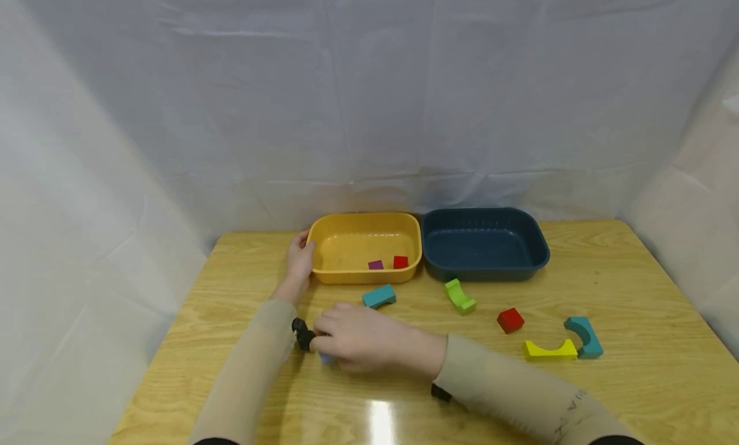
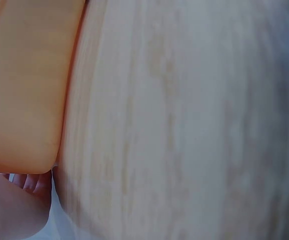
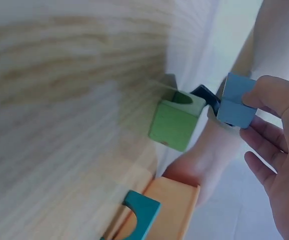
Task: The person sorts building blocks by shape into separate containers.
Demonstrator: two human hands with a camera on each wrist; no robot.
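Bright, even light; glare on the table [image 1: 381,419]; both wrist views blurred

Open tabletop [image 1: 629,272] right of bins — scattered blocks, teal arch [image 1: 584,336] crowd front-right.
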